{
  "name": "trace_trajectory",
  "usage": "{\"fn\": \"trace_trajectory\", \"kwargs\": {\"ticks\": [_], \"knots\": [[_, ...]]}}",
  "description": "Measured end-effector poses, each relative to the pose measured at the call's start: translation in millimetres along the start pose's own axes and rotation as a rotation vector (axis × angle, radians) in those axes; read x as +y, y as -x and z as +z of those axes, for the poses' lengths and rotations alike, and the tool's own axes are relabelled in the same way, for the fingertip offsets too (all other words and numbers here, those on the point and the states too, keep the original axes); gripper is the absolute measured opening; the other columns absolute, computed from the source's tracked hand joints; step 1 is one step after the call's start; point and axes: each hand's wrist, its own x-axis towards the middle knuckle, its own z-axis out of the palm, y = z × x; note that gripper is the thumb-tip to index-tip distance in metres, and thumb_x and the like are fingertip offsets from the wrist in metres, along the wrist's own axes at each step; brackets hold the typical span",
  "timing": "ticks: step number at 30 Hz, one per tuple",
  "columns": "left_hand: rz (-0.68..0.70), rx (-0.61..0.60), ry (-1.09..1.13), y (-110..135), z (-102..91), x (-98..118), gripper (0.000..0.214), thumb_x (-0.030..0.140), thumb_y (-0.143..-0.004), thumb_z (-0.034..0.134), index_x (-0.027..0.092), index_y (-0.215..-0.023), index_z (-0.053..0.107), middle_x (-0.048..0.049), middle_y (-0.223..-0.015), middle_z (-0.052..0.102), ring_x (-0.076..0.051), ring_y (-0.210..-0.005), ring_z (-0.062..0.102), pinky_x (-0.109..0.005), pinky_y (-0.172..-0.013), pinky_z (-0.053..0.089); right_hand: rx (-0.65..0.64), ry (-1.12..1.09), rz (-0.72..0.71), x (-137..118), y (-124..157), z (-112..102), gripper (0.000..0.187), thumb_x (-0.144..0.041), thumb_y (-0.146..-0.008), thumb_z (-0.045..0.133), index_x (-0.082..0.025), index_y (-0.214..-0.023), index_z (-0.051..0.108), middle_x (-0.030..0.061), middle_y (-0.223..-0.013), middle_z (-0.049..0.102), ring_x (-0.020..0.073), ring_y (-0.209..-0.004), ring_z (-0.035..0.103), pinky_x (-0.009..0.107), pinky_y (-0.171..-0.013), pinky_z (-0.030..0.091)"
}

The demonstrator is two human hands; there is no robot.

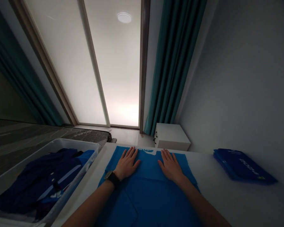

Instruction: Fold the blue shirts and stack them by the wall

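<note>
A bright blue garment lies spread flat on a white table in front of me. My left hand rests palm down on its upper part, fingers stretched out, with a dark watch on the wrist. My right hand lies flat beside it, fingers out too, a small gap between the two hands. Neither hand holds anything.
A white plastic bin at the left holds several dark blue clothes. A folded dark blue garment lies on the table at the right. Behind stand a small white cabinet, teal curtains, a lit window and a bed.
</note>
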Motion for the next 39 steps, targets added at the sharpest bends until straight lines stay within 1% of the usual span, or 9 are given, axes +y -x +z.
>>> {"fn": "trace_trajectory", "kwargs": {"ticks": [5, 8, 12, 14, 16, 20, 27, 34, 39], "knots": [[0.178, 0.015, 0.058, -16.9, 13.9, 66.2, 0.060, 0.048, -0.099, 0.037, 0.020, -0.151, 0.032, -0.0100, -0.158, 0.029, -0.027, -0.147, 0.022, -0.050, -0.120, 0.018, 0.034, 0.001, 0.038, 29.9, 13.0, 0.3, 0.067, -0.048, -0.098, 0.020, -0.011, -0.155, 0.022, 0.0078, -0.162, 0.019, 0.0226, -0.149, 0.010, 0.044, -0.120, 0.001], [0.250, 0.006, 0.081, -27.7, 25.9, 101.1, 0.059, 0.046, -0.098, 0.039, 0.020, -0.151, 0.032, -0.0100, -0.158, 0.029, -0.027, -0.147, 0.022, -0.050, -0.120, 0.019, 0.120, -0.007, 0.052, 52.1, 20.2, -0.4, 0.063, -0.041, -0.096, 0.027, -0.012, -0.152, 0.031, 0.0089, -0.158, 0.031, 0.0241, -0.146, 0.021, 0.042, -0.119, 0.006], [0.313, 0.002, 0.119, -38.5, 36.8, 136.3, 0.060, 0.048, -0.099, 0.037, 0.019, -0.151, 0.033, -0.0108, -0.158, 0.031, -0.028, -0.147, 0.024, -0.050, -0.119, 0.021, 0.285, -0.119, 0.214, 85.1, 25.2, -8.1, 0.051, -0.033, -0.093, 0.033, -0.016, -0.137, 0.054, 0.0109, -0.137, 0.056, 0.0252, -0.128, 0.046, 0.035, -0.109, 0.028], [0.326, 0.007, 0.128, -42.0, 40.2, 149.7, 0.060, 0.048, -0.099, 0.036, 0.019, -0.150, 0.033, -0.0114, -0.157, 0.032, -0.028, -0.146, 0.025, -0.050, -0.119, 0.021, 0.322, -0.180, 0.309, 100.5, 24.7, -12.2, 0.046, -0.028, -0.092, 0.033, -0.017, -0.125, 0.062, 0.0109, -0.126, 0.062, 0.0241, -0.119, 0.052, 0.033, -0.104, 0.033], [0.334, 0.019, 0.135, -44.8, 43.2, 160.6, 0.059, 0.047, -0.099, 0.035, 0.019, -0.150, 0.033, -0.0116, -0.157, 0.033, -0.028, -0.146, 0.026, -0.050, -0.119, 0.021, 0.314, -0.211, 0.355, 113.1, 22.4, -14.6, 0.043, -0.024, -0.092, 0.031, -0.018, -0.114, 0.067, 0.0098, -0.119, 0.066, 0.0224, -0.113, 0.057, 0.031, -0.099, 0.036], [0.383, 0.043, 0.151, -50.1, 49.4, 175.5, 0.056, 0.045, -0.099, 0.035, 0.021, -0.150, 0.033, -0.0099, -0.156, 0.035, -0.027, -0.145, 0.028, -0.049, -0.119, 0.021, 0.262, -0.259, 0.385, 125.7, 14.2, -15.5, 0.039, -0.023, -0.092, 0.034, -0.020, -0.102, 0.071, 0.0061, -0.111, 0.071, 0.0192, -0.105, 0.062, 0.027, -0.089, 0.040], [0.416, 0.053, 0.132, -52.0, 62.4, 183.1, 0.050, 0.045, -0.100, 0.034, 0.022, -0.144, 0.042, -0.0102, -0.152, 0.041, -0.027, -0.142, 0.032, -0.051, -0.119, 0.021, 0.168, -0.337, 0.417, 122.4, -5.8, -22.3, 0.040, -0.032, -0.096, 0.035, -0.022, -0.091, 0.073, 0.0028, -0.095, 0.075, 0.0189, -0.094, 0.066, 0.025, -0.077, 0.042], [0.422, 0.060, 0.150, -49.3, 66.0, 182.1, 0.048, 0.044, -0.100, 0.035, 0.022, -0.141, 0.046, -0.0104, -0.150, 0.044, -0.026, -0.142, 0.032, -0.051, -0.118, 0.021, 0.112, -0.333, 0.508, 120.8, -26.0, -23.4, 0.034, -0.039, -0.092, 0.044, -0.024, -0.094, 0.075, 0.0060, -0.101, 0.075, 0.0252, -0.102, 0.066, 0.035, -0.087, 0.042], [0.416, 0.057, 0.155, -48.0, 64.1, 183.2, 0.048, 0.044, -0.101, 0.033, 0.022, -0.141, 0.045, -0.0098, -0.150, 0.044, -0.026, -0.142, 0.033, -0.051, -0.118, 0.020, 0.119, -0.286, 0.523, 122.1, -28.6, -19.4, 0.031, -0.034, -0.092, 0.045, -0.023, -0.098, 0.074, 0.0070, -0.106, 0.074, 0.0256, -0.106, 0.065, 0.036, -0.090, 0.041]]}}
